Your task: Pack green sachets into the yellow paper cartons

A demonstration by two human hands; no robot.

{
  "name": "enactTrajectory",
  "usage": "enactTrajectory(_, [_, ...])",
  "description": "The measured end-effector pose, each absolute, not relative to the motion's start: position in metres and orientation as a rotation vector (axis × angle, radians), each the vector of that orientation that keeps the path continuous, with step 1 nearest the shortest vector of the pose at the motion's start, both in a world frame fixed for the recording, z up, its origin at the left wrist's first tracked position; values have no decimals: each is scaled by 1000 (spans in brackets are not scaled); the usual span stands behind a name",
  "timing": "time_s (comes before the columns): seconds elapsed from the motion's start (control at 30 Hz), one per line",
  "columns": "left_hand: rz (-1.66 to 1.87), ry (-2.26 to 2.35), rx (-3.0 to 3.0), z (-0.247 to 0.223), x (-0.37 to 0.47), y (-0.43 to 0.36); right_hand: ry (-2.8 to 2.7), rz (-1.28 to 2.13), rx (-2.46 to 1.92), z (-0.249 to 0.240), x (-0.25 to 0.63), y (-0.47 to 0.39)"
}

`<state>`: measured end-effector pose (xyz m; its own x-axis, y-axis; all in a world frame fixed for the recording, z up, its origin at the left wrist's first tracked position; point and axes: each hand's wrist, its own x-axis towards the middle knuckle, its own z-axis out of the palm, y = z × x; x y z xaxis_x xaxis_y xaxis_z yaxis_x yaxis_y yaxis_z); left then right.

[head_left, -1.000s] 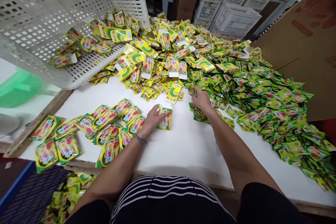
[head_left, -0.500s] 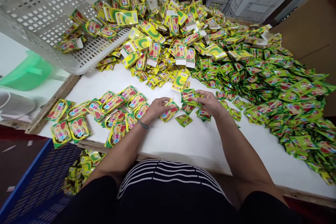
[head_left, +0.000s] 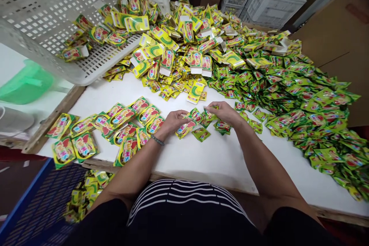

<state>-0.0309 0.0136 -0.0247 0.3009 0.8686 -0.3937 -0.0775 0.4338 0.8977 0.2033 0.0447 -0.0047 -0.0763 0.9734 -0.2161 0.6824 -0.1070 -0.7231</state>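
My left hand [head_left: 174, 121] is closed on a small yellow and green candy box [head_left: 185, 128], low over the white table. My right hand [head_left: 225, 112] pinches a small green candy sachet [head_left: 211, 111] just to the right of the box. Another green sachet [head_left: 196, 115] sits between the box and my right fingers; whether it touches the box I cannot tell. Below my hands lie a loose sachet [head_left: 201, 133] and a second sachet [head_left: 222, 127]. Left of my left hand, several printed candy boxes [head_left: 127, 149] lie in a loose group.
A big heap of green sachets [head_left: 288, 103] covers the right side. Behind are piled yellow boxes [head_left: 170, 59], spilling from a tipped white crate [head_left: 86, 73]. A blue basket [head_left: 37, 203] stands below the front left edge. Stacked crates [head_left: 273, 5] are at the back.
My right hand has moved slightly left and down, bringing the sachet in its fingers lower and closer to the table. My left hand stays on the box. The view has shifted a little.
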Motion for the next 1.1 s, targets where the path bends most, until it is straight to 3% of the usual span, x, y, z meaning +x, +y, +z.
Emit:
enactTrajectory(0.1, [777, 1161, 903, -27, -32, 15, -1872, 539, -2120, -14, 206, 65])
enactTrajectory(0.17, [772, 1183, 892, -28, -33, 16, -1887, 393, -2144, -21, 199, 82])
enactTrajectory(0.4, [786, 1184, 868, -27, -35, 17, -1880, 549, -2057, -43, 173, 110])
enactTrajectory(0.63, [789, 1212, 857, -33, -33, 16, -1341, 693, -1864, -45, 207, 64])
enactTrajectory(0.73, [786, 1210, 882, -32, -32, 15, -1236, 922, -1618, -39, 206, 41])
enactTrajectory(0.83, [762, 1165, 922, -30, -32, 14, -1395, 1134, -1441, -30, 192, 25])
enactTrajectory(1.1, [676, 1041, 1098, -21, -38, 10, -1995, 1007, -1548, 3, 179, 18])
